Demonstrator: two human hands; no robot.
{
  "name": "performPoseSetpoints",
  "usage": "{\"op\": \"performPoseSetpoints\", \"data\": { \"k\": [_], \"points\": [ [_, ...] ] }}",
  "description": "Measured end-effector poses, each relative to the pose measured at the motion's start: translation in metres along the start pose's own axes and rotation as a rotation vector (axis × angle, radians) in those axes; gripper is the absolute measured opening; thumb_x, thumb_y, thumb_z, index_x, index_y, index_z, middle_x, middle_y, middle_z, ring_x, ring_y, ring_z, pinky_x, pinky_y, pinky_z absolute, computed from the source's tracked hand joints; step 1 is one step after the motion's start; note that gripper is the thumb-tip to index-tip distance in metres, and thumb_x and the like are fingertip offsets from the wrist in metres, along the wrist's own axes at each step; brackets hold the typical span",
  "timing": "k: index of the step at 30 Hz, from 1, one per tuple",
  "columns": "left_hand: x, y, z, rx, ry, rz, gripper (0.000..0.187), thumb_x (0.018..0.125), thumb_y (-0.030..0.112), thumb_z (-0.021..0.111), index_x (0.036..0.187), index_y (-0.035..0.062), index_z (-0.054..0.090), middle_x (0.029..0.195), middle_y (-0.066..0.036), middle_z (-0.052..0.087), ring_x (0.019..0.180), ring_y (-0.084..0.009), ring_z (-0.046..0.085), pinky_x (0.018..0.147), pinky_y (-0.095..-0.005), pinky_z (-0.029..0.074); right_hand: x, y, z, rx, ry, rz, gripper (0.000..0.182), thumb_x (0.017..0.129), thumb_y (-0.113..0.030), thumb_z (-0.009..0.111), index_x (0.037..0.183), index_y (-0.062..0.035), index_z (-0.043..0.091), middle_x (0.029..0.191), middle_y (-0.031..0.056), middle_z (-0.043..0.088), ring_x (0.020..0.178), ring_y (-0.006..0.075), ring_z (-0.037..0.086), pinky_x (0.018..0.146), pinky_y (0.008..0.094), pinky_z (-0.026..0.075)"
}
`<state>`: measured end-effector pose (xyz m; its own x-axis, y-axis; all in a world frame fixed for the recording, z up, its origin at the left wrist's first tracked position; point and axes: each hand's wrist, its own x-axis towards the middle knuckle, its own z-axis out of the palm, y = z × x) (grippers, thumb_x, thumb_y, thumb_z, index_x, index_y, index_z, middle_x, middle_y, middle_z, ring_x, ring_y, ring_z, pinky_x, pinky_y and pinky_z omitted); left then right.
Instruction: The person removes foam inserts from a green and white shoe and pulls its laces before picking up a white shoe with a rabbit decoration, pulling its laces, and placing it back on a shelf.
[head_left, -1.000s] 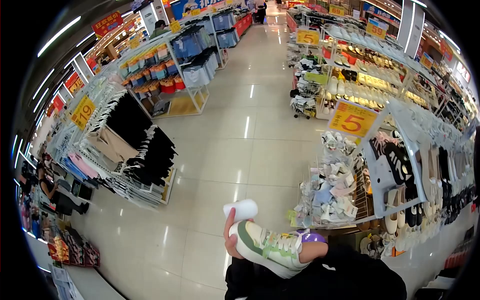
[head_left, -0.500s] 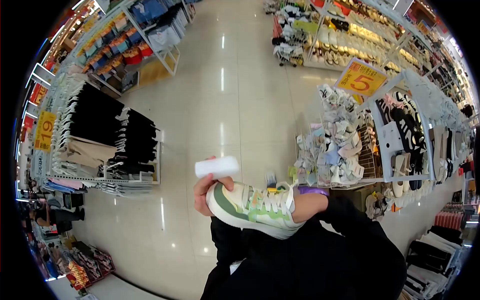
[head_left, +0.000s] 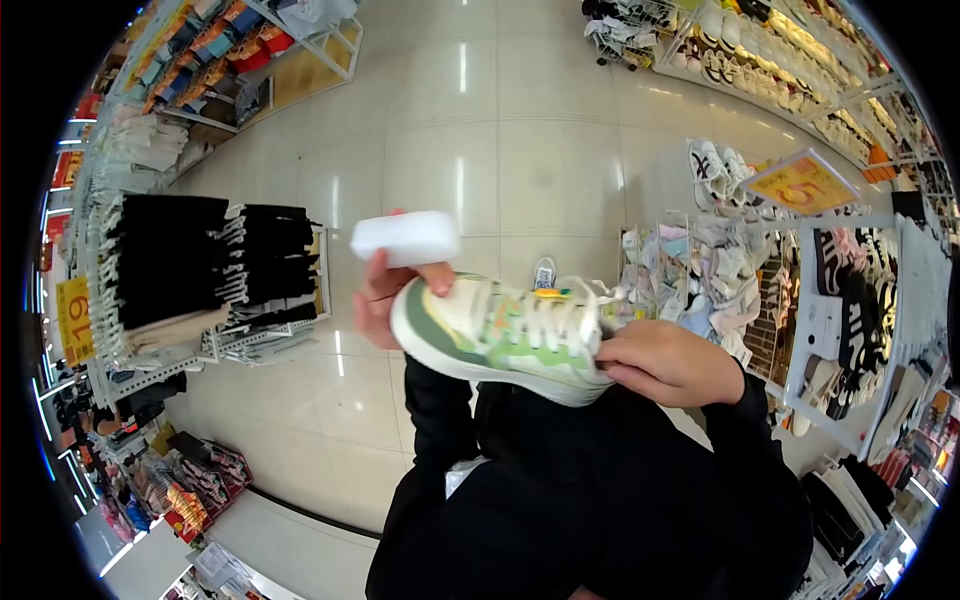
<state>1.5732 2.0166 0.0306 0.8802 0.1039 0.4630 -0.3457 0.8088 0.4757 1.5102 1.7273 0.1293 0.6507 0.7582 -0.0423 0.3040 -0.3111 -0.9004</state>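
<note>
A white and green lace-up sneaker [head_left: 500, 335] is held sideways in front of my dark-clothed body, toe to the left. My left hand [head_left: 380, 295] is at the toe and pinches a white rectangular sponge block [head_left: 405, 238] just above the shoe's tip, its thumb against the toe. My right hand [head_left: 665, 362] wraps around the heel end from outside. A black sleeve covers each arm.
Glossy tiled shop floor [head_left: 520, 150] stretches ahead. A rack of black garments [head_left: 180, 265] with a yellow 19 sign [head_left: 72, 320] stands left. A sock rack [head_left: 700, 270], a shoe display [head_left: 850, 290] and a yellow 5 sign [head_left: 805, 183] stand right.
The view has tilted down and the sneaker sits higher and larger in it. My right hand, earlier inside the shoe, now grips the heel from outside. The sponge stays at the toe.
</note>
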Motion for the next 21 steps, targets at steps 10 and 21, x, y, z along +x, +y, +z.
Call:
{"op": "performPoseSetpoints", "data": {
  "k": [10,21],
  "points": [
    [0.123,-0.091,-0.070,0.022,-0.001,-0.089,0.059,0.093,0.041,0.026,0.134,0.0081,0.052,0.141,-0.035,0.034,0.067,-0.0260,0.059,0.062,-0.0366,0.047,0.081,0.023,-0.066,-0.142,0.471,-0.512,0.016,0.076,-0.008,0.068,0.091,-0.0042,0.066,0.075,0.0076,0.058,0.061,0.0239,0.056,0.054,0.0340,0.043],
    [0.262,-0.168,-0.152,-0.194,0.100,-0.237,0.054,0.093,0.039,0.030,0.129,0.0115,0.058,0.142,-0.028,0.039,0.062,-0.0272,0.058,0.058,-0.0360,0.047,0.281,0.102,-0.057,0.512,-0.592,-0.396,0.041,0.093,-0.030,0.057,0.119,0.0009,0.047,0.109,0.0162,0.054,0.098,0.0314,0.055,0.085,0.0376,0.045]
  ]
}}
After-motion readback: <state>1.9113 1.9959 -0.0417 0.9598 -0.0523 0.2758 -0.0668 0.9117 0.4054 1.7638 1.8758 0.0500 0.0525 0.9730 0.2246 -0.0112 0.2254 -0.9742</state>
